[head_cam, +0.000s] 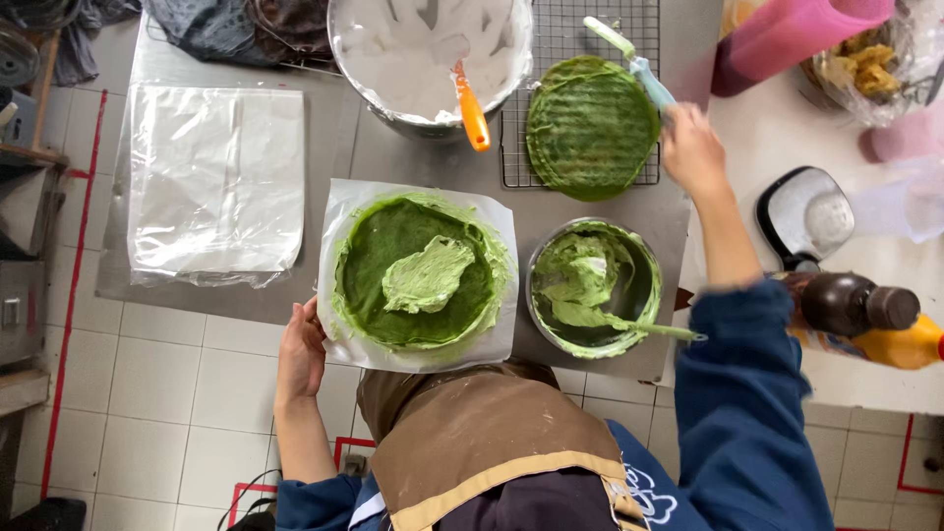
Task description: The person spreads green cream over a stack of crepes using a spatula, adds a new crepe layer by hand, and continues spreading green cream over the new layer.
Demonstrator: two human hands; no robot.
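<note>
Nearest, left hand (pixel 301 352) steadies the paper under the green cake (pixel 418 270), fingers curled at its nine o'clock; right hand (pixel 691 147) grips a spatula (pixel 629 59) at two o'clock. Spreading cream looks next.

A steel table (pixel 334 147) fills the middle of the frame. On it lie a plastic sheet (pixel 216 182) at left, a big bowl (pixel 430 54) at top, a wire rack (pixel 580 93) at upper right, a paper square (pixel 418 275) at centre and a small bowl (pixel 593 287) right of it.
</note>
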